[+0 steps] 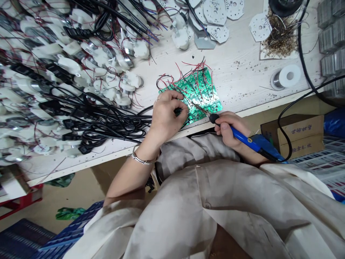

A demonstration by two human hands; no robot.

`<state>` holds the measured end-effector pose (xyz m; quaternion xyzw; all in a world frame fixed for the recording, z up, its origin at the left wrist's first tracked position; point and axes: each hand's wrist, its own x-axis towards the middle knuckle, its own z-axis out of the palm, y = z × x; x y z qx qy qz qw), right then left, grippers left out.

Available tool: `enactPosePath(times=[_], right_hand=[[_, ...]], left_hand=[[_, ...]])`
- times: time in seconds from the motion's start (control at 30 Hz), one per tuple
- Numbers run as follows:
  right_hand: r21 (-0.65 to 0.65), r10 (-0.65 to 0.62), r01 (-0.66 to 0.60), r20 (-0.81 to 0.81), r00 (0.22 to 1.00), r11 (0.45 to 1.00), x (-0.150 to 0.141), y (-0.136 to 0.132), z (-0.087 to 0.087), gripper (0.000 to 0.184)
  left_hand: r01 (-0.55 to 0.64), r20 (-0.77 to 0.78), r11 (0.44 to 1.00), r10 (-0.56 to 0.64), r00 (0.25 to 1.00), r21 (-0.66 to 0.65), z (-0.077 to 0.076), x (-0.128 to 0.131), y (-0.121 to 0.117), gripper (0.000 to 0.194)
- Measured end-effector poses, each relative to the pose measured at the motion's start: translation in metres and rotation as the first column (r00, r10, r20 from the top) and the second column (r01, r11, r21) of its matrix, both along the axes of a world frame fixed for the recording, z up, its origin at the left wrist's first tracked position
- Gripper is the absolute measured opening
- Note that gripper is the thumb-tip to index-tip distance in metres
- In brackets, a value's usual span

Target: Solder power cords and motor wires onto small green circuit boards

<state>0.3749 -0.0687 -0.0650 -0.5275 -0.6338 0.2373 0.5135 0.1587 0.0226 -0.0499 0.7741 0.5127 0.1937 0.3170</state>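
The work in hand appears to be soldering on the green circuit board panel (207, 97), which lies on the white workbench (237, 88) directly in front of the person, close to the bench's near edge. The right hand (229, 127) is closed around the blue soldering iron (245, 138), gripping it like a pen from the panel's near right corner, and its metal tip (201, 108) reaches in over the middle of the panel. Whether the tip touches a pad or sits just above it cannot be told. The left hand (168, 113) rests over the panel's left part with thumb and forefinger curled toward each other; whether a wire is pinched between them cannot be made out. Thin red and black wires (199, 67) lie across the panel, many of them sticking out past its far edge.

To the left of the panel are a bundle of black power cords (115, 124) and, further out, a heap of small motors with white housings (126, 84). White octagonal LED boards (215, 12) lie beyond it, and a solder spool (289, 76) stands to its right.

As a judgement, the next move calls for the left fingers to steady a wire end on its pad, clear of the hot tip, while the right hand keeps the iron controlled among the neighbouring wires.
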Motion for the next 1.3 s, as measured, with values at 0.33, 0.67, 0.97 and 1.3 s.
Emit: enactPosePath(times=[0.33,0.67,0.97,1.3], right_hand=[[0.114,0.044,-0.056,0.105,0.994,0.992,-0.003,0.004,-0.005,0.017],[0.280,0.046,-0.073,0.099,0.994,0.957,-0.008,0.012,-0.004,0.015],[0.273,0.083,-0.121,0.147,0.986,0.954,-0.004,0.012,0.003,0.016],[0.226,0.001,-0.038,0.162,0.987,0.973,0.000,0.007,0.002,0.014]], left_hand=[[-0.072,-0.038,0.995,0.075,0.996,0.074,-0.006,0.006,-0.005,0.009],[-0.105,-0.036,0.989,0.109,0.993,0.105,-0.011,0.006,-0.008,0.009],[-0.083,-0.001,0.974,0.086,0.996,0.212,-0.019,0.004,-0.010,0.008],[-0.045,-0.047,0.964,0.059,0.997,0.263,-0.021,0.003,-0.011,0.007]])
